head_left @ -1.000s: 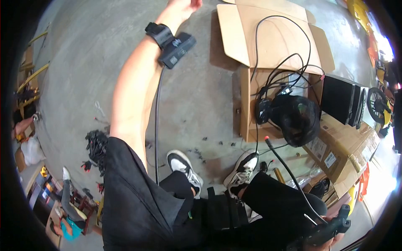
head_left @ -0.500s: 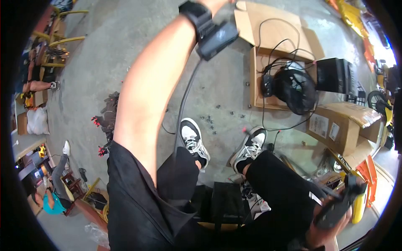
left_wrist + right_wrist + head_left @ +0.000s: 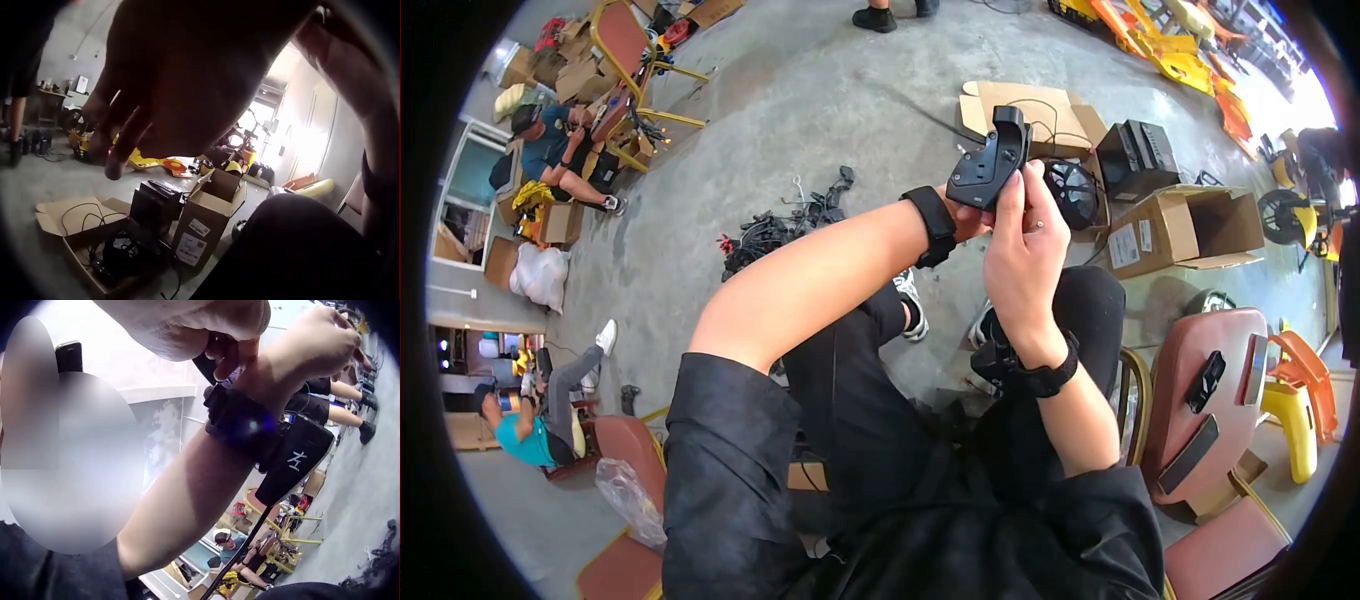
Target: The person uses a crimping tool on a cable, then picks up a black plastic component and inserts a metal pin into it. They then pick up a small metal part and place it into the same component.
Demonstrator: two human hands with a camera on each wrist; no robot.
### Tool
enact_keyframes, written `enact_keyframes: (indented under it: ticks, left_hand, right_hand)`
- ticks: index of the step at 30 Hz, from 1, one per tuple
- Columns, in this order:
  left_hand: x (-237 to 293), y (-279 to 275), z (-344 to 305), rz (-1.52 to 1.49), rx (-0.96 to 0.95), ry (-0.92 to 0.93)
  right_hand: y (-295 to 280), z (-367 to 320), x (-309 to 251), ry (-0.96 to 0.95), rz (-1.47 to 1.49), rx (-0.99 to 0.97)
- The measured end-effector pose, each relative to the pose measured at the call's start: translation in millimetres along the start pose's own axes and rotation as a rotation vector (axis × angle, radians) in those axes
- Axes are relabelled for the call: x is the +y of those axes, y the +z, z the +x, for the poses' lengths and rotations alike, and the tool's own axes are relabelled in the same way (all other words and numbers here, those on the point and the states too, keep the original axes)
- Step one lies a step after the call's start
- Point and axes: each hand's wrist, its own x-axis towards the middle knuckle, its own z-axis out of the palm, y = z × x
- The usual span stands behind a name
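My right hand (image 3: 1030, 260) pinches a black moulded part (image 3: 985, 170) with screws on its flat side and a curved prong at its top. The fingers grip its lower right corner. Close behind the part, and largely hidden by it in the head view, is my left hand (image 3: 322, 350); in the right wrist view its fingers hang loosely with nothing between them. A black strap (image 3: 930, 225) circles the left wrist, with a black camera unit (image 3: 294, 462) and its cable below. The left wrist view shows the left hand's drooping fingers (image 3: 119, 140) in shadow.
Cables and a black mesh item lie in an open cardboard box (image 3: 1040, 105). A black case (image 3: 1135, 150) and another carton (image 3: 1175, 225) stand beside it. Tangled cables (image 3: 785, 225) lie on the floor. Two phones rest on a chair (image 3: 1215, 330). A seated person (image 3: 560, 145) is at left.
My outstretched left arm has drawn back and bent in front of me. The right hand has risen from the lower right with the black part, meeting the left. The head view has tilted up.
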Motion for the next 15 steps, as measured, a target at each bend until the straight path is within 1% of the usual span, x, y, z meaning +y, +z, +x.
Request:
enact_keyframes:
  ticks: [1, 2, 3, 4, 5, 6, 8, 9, 10, 12, 13, 14, 15]
  left_hand:
    - [-1.5, -21.0, 2.6, 0.03, -0.08, 0.0]
    - [4.6, -15.7, -5.5, 0.057, -0.154, -0.005]
    - [11.4, -11.0, -11.8, 0.364, 0.055, -0.126]
    - [25.2, 17.4, -24.7, 0.669, 0.264, -0.253]
    - [22.2, 16.1, -22.1, 0.848, 0.27, -0.189]
    - [12.4, 20.8, -30.6, 0.558, 0.256, 0.012]
    - [19.6, 18.4, -39.1, 0.629, 0.214, -0.058]
    - [10.2, -51.8, -7.0, 0.123, -0.559, -0.021]
    - [14.3, -52.3, -6.4, 0.128, -0.564, -0.023]
    - [20.6, -58.3, -10.3, 0.309, -0.477, -0.117]
    - [14.6, -15.5, -37.3, 0.392, -0.307, 0.125]
    - [14.2, -19.1, -38.0, 0.395, -0.307, 0.131]
    - [10.6, -18.3, -30.0, 0.428, -0.29, 0.138]
  right_hand:
    - [0.3, -3.6, -1.0, 0.034, 0.106, -0.023]
    - [-0.1, -6.0, -9.5, 0.026, 0.111, -0.029]
    - [-0.7, -8.3, -20.8, 0.109, 0.227, -0.073]
    - [0.7, -10.9, -28.1, 0.196, 0.338, -0.111]
    - [3.5, -13.3, -31.5, 0.186, 0.325, -0.106]
    - [3.9, -14.7, -32.0, 0.146, 0.293, -0.137]
    - [1.8, -14.7, -37.6, 0.194, 0.22, -0.171]
    - [2.5, -14.8, -38.8, 0.246, 0.301, -0.177]
    - [2.1, -16.1, -39.0, 0.241, 0.301, -0.173]
    - [5.1, -17.9, -35.2, 0.202, 0.223, -0.22]
    - [9.4, -19.7, -26.7, 0.075, 0.131, -0.184]
    - [10.4, -21.4, -31.3, 0.069, 0.131, -0.188]
    - [11.2, -23.4, -37.5, 0.12, 0.177, -0.202]
